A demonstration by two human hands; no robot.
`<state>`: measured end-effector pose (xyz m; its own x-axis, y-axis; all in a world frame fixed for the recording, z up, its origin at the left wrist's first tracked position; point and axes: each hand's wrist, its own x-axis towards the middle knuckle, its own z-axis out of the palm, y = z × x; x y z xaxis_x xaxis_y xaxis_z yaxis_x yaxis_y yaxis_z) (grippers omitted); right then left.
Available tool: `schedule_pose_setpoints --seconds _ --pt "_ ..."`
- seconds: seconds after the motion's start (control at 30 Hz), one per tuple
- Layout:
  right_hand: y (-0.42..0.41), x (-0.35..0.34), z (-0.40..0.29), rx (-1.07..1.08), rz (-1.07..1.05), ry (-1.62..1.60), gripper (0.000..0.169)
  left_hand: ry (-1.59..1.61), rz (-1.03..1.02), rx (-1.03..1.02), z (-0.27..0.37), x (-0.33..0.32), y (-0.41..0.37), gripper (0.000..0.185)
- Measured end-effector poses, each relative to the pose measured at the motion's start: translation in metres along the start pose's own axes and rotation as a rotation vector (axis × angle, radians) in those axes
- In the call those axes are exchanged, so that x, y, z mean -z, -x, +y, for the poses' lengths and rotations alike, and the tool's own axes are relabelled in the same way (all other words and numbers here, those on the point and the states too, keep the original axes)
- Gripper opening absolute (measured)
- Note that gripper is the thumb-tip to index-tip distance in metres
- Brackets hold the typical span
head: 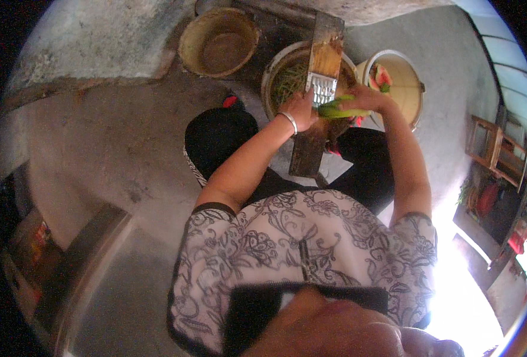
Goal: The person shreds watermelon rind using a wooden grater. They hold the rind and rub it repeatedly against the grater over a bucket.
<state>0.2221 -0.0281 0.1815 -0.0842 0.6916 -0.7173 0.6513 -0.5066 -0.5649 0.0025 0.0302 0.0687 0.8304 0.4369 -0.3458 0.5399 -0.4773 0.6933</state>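
Observation:
A wooden board [327,58] with a metal grater plate [322,90] set in it lies across a round basin [270,100]. My left hand [300,111], with a silver bangle at the wrist, grips the board's left edge beside the plate. My right hand [365,99] is closed around a long green vegetable [341,108], perhaps a squash or cucumber. It lies slantwise at the plate's lower end, close to my left fingers. Green shreds [290,82] fill the left part of the basin. The board's near end [307,156] comes down between my knees.
To the right of the basin stands a pale bucket [399,98] holding red-fleshed melon pieces [381,76]. A second round basin [219,42] sits at the back left. A rough wall ledge [98,85] runs along the left. Wooden furniture [497,147] is at the far right.

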Motion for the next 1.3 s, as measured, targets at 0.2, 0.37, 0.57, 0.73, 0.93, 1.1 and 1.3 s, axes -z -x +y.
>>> schedule_pose_setpoints --seconds 0.2,0.37,0.57,0.73,0.93,1.1,1.3 --pt "-0.056 0.014 0.025 -0.411 0.547 -0.164 0.051 -0.061 -0.213 0.044 0.007 0.003 -0.001 0.079" --pt "-0.087 -0.042 0.040 -0.202 1.080 -0.032 0.044 -0.071 -0.172 0.076 0.018 0.014 0.005 0.078" --pt "-0.098 -0.114 0.039 0.002 1.350 -0.217 0.074 -0.147 -0.371 0.238 -0.005 -0.023 -0.005 0.084" --pt "-0.107 -0.135 0.022 -0.013 1.385 -0.257 0.103 -0.140 -0.216 0.119 -0.024 -0.065 0.000 0.096" --pt "-0.103 -0.126 0.013 -0.152 1.310 -0.236 0.102 0.101 -0.087 0.209 -0.049 -0.123 -0.017 0.099" --pt "-0.104 -0.126 0.013 -0.125 1.297 -0.172 0.100 0.149 -0.017 0.269 -0.039 -0.118 -0.012 0.089" --pt "-0.097 -0.130 0.004 0.094 1.348 -0.038 0.101 0.210 0.095 0.301 -0.040 -0.124 -0.011 0.077"
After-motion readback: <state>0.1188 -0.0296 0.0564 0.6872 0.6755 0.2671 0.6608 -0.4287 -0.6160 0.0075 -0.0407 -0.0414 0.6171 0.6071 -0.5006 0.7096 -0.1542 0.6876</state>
